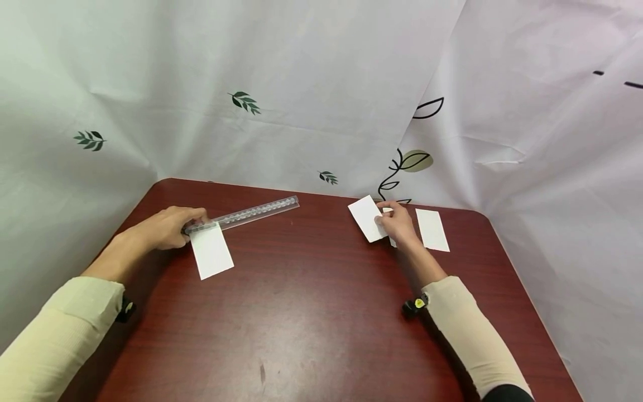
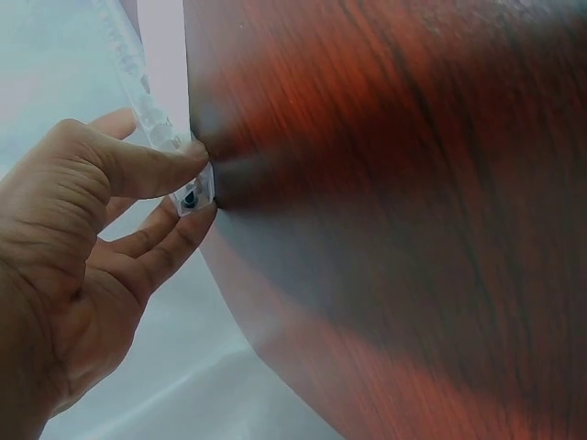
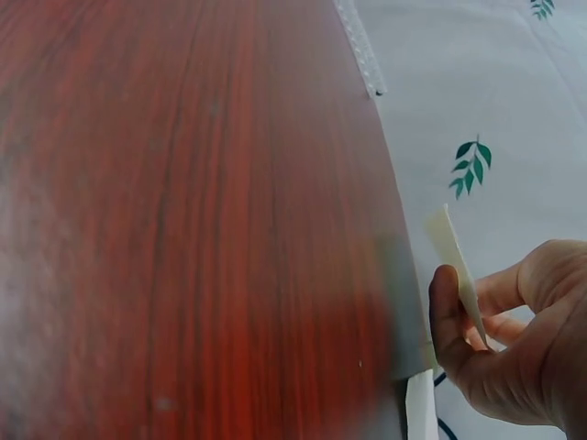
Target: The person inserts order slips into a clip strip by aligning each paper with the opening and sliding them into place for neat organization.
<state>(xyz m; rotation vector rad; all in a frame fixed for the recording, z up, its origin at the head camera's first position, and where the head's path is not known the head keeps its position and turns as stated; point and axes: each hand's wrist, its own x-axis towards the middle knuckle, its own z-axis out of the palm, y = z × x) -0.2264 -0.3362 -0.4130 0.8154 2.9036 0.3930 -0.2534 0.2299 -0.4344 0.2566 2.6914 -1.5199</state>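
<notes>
At the table's left, my left hand [image 1: 168,228] pinches the near end of a clear plastic ruler [image 1: 261,211] between thumb and fingers. In the left wrist view the thumb lies over the ruler's end [image 2: 194,197]. A white card [image 1: 212,254] lies by that end, its top edge meeting the ruler. Over at the back right, my right hand [image 1: 399,223] grips another white card [image 1: 365,218] by one edge. Seen edge-on in the right wrist view, this card [image 3: 449,247] is tilted and raised off the table. Partly hidden behind the right hand is a further white card [image 1: 393,243].
One more white card [image 1: 433,230] lies to the right of my right hand. The dark red wooden table [image 1: 291,312] has rounded back corners. White cloth [image 1: 281,72] with leaf prints hangs behind it and along its sides.
</notes>
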